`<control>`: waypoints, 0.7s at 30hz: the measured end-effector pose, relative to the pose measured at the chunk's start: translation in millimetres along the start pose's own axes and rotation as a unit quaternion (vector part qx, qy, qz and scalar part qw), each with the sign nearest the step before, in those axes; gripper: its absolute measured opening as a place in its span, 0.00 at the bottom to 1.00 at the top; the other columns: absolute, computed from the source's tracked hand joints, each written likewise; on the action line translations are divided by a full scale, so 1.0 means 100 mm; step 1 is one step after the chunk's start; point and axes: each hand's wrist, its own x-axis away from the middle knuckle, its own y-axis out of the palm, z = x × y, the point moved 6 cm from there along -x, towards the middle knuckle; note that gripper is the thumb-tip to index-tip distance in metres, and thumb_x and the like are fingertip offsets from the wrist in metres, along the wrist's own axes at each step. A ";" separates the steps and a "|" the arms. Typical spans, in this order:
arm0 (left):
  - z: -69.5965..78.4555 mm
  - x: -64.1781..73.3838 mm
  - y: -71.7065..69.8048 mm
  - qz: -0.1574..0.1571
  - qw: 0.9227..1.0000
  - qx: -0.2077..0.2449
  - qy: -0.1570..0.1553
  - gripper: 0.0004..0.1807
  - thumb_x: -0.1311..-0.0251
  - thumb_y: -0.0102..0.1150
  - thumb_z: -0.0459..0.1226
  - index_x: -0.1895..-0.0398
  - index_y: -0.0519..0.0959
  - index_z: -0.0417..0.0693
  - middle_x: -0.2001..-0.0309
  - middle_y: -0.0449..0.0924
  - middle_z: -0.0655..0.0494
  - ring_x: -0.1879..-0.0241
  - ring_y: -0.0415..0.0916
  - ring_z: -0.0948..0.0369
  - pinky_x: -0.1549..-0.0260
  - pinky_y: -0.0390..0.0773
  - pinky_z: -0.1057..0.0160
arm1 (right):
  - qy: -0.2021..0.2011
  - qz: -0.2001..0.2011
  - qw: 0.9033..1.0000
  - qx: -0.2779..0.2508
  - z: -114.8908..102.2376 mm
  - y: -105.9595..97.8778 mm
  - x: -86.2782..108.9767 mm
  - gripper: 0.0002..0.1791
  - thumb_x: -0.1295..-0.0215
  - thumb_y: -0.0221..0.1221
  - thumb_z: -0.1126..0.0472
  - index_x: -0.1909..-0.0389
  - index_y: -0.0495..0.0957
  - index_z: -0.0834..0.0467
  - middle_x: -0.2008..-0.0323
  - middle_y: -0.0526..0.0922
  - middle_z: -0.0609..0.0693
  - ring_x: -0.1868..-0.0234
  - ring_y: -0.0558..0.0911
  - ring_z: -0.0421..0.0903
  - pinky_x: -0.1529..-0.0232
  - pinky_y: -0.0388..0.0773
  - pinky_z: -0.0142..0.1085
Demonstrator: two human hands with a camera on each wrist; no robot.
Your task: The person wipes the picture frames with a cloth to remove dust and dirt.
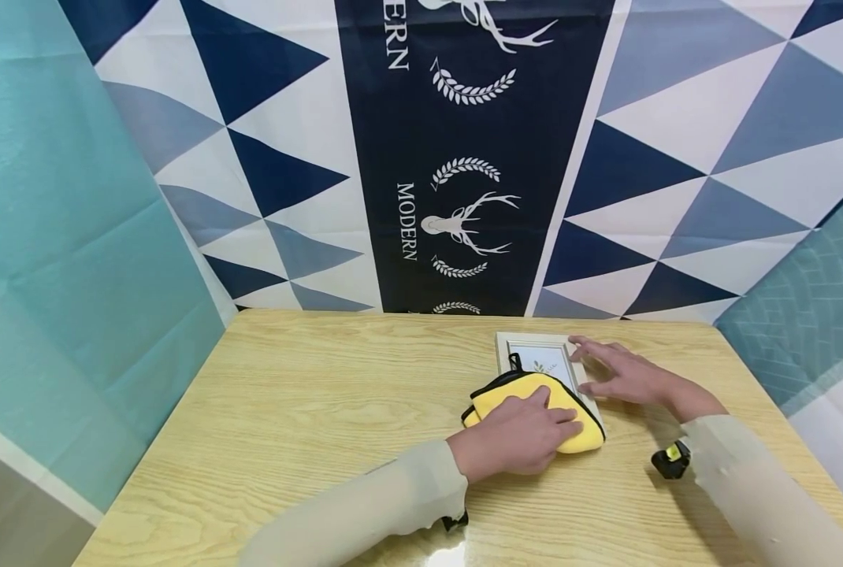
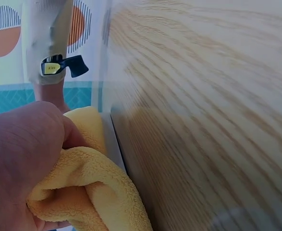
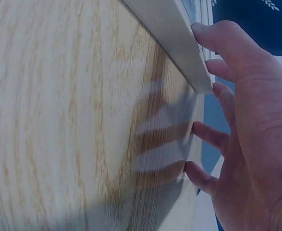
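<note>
A fluffy yellow cloth (image 1: 558, 397) with black edging, bunched in the clamped fingers of the left hand (image 1: 519, 435), hides the lower part of a pale picture frame (image 1: 549, 356) on the wood-grain surface (image 1: 322, 394), its side touched by the spread fingers of the right hand (image 1: 629, 375), before a wall hanging (image 1: 464, 138) reading "MODERN".

The person (image 1: 769, 488) is wearing long, pale beige sleeves (image 1: 368, 504), wrinkled and ending in uneven cuffs (image 1: 705, 433). By the right cuff, a small black device (image 1: 671, 462) is showing a yellow label (image 2: 51, 69); beneath the left one, another black piece (image 1: 455, 522) is peeking out.
</note>
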 end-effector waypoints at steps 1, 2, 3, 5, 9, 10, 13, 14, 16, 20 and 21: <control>0.01 -0.02 0.00 -0.002 1.000 0.000 0.000 0.27 0.12 0.47 0.47 0.15 0.71 0.74 0.18 0.73 0.77 0.35 0.75 0.62 0.70 0.81 0.70 | -0.001 0.000 1.000 0.000 0.00 0.00 0.00 0.50 0.26 0.71 0.40 0.13 0.62 0.58 0.27 0.84 0.56 0.22 0.72 0.73 0.29 0.68 0.82; 0.02 -0.04 -0.01 -0.003 1.000 -0.002 0.000 0.27 0.12 0.47 0.48 0.15 0.71 0.75 0.17 0.73 0.77 0.34 0.75 0.62 0.68 0.82 0.69 | -0.002 0.000 1.000 0.000 0.00 0.00 0.00 0.50 0.26 0.71 0.40 0.13 0.62 0.58 0.27 0.85 0.56 0.22 0.72 0.73 0.30 0.68 0.83; 0.03 -0.06 -0.01 -0.004 1.000 -0.002 0.000 0.27 0.12 0.47 0.48 0.15 0.71 0.75 0.17 0.73 0.77 0.34 0.75 0.62 0.68 0.82 0.69 | -0.004 0.000 1.000 -0.001 0.00 0.00 0.00 0.49 0.25 0.71 0.41 0.13 0.62 0.59 0.28 0.85 0.56 0.22 0.72 0.74 0.30 0.67 0.83; 0.06 -0.11 -0.03 -0.007 1.000 -0.009 0.000 0.26 0.12 0.47 0.48 0.16 0.71 0.76 0.18 0.73 0.78 0.34 0.74 0.63 0.67 0.83 0.69 | -0.006 0.001 1.000 -0.003 0.00 0.00 0.00 0.48 0.25 0.71 0.42 0.14 0.62 0.59 0.27 0.85 0.57 0.22 0.72 0.74 0.30 0.67 0.83; 0.12 -0.19 -0.05 -0.013 1.000 -0.020 -0.004 0.25 0.12 0.47 0.49 0.18 0.72 0.76 0.20 0.74 0.79 0.36 0.73 0.64 0.69 0.81 0.70 | -0.011 0.000 1.000 -0.008 0.00 0.00 0.00 0.46 0.24 0.70 0.46 0.14 0.63 0.59 0.27 0.84 0.58 0.22 0.71 0.75 0.30 0.66 0.84; 0.14 -0.20 -0.06 -0.015 1.000 -0.023 -0.005 0.25 0.12 0.47 0.49 0.18 0.72 0.76 0.20 0.73 0.80 0.36 0.73 0.64 0.69 0.81 0.70 | -0.010 -0.001 1.000 -0.008 0.00 0.00 0.00 0.45 0.25 0.70 0.46 0.14 0.63 0.58 0.26 0.83 0.58 0.22 0.71 0.75 0.29 0.66 0.84; 0.16 -0.24 -0.05 -0.022 0.999 -0.027 -0.007 0.25 0.12 0.47 0.50 0.18 0.71 0.76 0.19 0.72 0.80 0.36 0.72 0.65 0.69 0.80 0.70 | -0.007 -0.004 1.000 -0.007 0.01 0.00 0.00 0.46 0.25 0.69 0.47 0.14 0.63 0.58 0.26 0.83 0.58 0.21 0.70 0.75 0.29 0.66 0.84; 0.17 -0.24 -0.05 -0.024 0.999 -0.027 -0.008 0.25 0.12 0.47 0.50 0.17 0.70 0.77 0.18 0.71 0.80 0.35 0.72 0.65 0.69 0.80 0.70 | -0.005 -0.004 1.000 -0.007 0.01 -0.01 0.00 0.46 0.25 0.69 0.47 0.14 0.62 0.58 0.26 0.83 0.58 0.21 0.70 0.75 0.29 0.66 0.84; 0.17 -0.25 -0.04 -0.026 0.999 -0.028 -0.008 0.26 0.12 0.47 0.50 0.16 0.69 0.77 0.17 0.70 0.80 0.35 0.72 0.65 0.69 0.80 0.70 | -0.003 -0.004 1.000 -0.007 0.01 -0.01 0.00 0.47 0.26 0.69 0.47 0.13 0.62 0.58 0.26 0.83 0.58 0.21 0.70 0.75 0.29 0.66 0.84; 0.17 -0.25 -0.03 -0.029 0.999 -0.025 -0.009 0.27 0.12 0.46 0.50 0.15 0.68 0.77 0.16 0.68 0.80 0.32 0.72 0.65 0.67 0.82 0.70 | -0.003 -0.004 1.000 -0.007 0.02 -0.01 0.01 0.47 0.26 0.69 0.47 0.13 0.61 0.59 0.27 0.84 0.58 0.22 0.71 0.75 0.30 0.66 0.84; 0.17 -0.25 -0.03 -0.030 0.999 -0.023 -0.008 0.27 0.12 0.46 0.50 0.15 0.68 0.77 0.16 0.68 0.80 0.32 0.72 0.65 0.66 0.83 0.70 | -0.004 -0.005 1.000 -0.007 0.02 -0.01 0.01 0.47 0.26 0.70 0.47 0.13 0.61 0.59 0.27 0.84 0.58 0.22 0.71 0.75 0.30 0.67 0.84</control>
